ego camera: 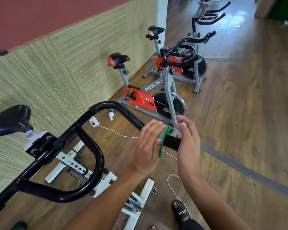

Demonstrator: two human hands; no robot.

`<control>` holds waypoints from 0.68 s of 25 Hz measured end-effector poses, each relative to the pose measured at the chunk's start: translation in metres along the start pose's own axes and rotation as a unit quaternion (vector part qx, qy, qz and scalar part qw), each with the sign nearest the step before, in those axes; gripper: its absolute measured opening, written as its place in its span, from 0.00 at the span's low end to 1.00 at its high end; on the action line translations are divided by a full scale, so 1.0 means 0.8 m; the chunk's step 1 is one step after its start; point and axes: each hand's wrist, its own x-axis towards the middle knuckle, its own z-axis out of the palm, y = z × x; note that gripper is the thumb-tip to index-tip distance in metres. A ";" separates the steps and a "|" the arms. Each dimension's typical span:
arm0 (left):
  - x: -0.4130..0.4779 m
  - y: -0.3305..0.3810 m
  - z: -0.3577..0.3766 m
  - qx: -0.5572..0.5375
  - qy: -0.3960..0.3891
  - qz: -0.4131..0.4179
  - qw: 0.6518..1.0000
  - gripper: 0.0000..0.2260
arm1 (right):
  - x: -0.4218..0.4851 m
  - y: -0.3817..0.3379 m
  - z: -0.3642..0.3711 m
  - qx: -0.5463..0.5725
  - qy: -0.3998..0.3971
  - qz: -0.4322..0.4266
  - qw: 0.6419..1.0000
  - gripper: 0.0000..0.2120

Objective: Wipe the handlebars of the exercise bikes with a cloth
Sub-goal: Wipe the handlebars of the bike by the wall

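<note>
The nearest bike's black handlebar (96, 156) loops across the lower left and runs up to a grip end (172, 142) at centre. A green cloth (165, 136) is wrapped round that bar just left of the grip end. My left hand (148, 146) curls round the bar and holds the cloth against it. My right hand (188, 138) is beside the bar's tip, fingers fairly straight, palm facing the end; its fingertips reach the cloth's upper edge. Whether it pinches the cloth is unclear.
Two red-and-grey spinner bikes (150, 97) (186, 63) stand further along the striped wall, with black handlebars (179, 57). A white cable (171, 185) trails over the wooden floor. My sandalled foot (181, 211) is at the bottom. The white bike frame (140, 196) lies below the hands.
</note>
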 end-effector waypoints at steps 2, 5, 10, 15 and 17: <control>-0.004 0.011 0.005 -0.019 0.005 0.008 1.000 0.25 | -0.002 0.005 0.002 0.002 0.009 -0.024 1.000 0.12; -0.009 0.004 0.010 -0.034 0.006 0.056 0.998 0.24 | -0.001 0.007 0.003 0.001 0.010 -0.037 0.999 0.14; -0.005 -0.036 0.007 0.043 0.007 0.054 0.998 0.24 | 0.001 0.009 0.001 -0.002 0.001 -0.034 0.999 0.16; 0.002 -0.051 0.004 0.042 -0.006 0.102 0.994 0.24 | 0.005 0.010 0.000 0.008 -0.017 -0.030 0.999 0.16; 0.003 -0.050 0.004 0.043 0.003 0.088 0.995 0.24 | 0.005 0.010 0.001 0.033 -0.022 -0.028 0.999 0.16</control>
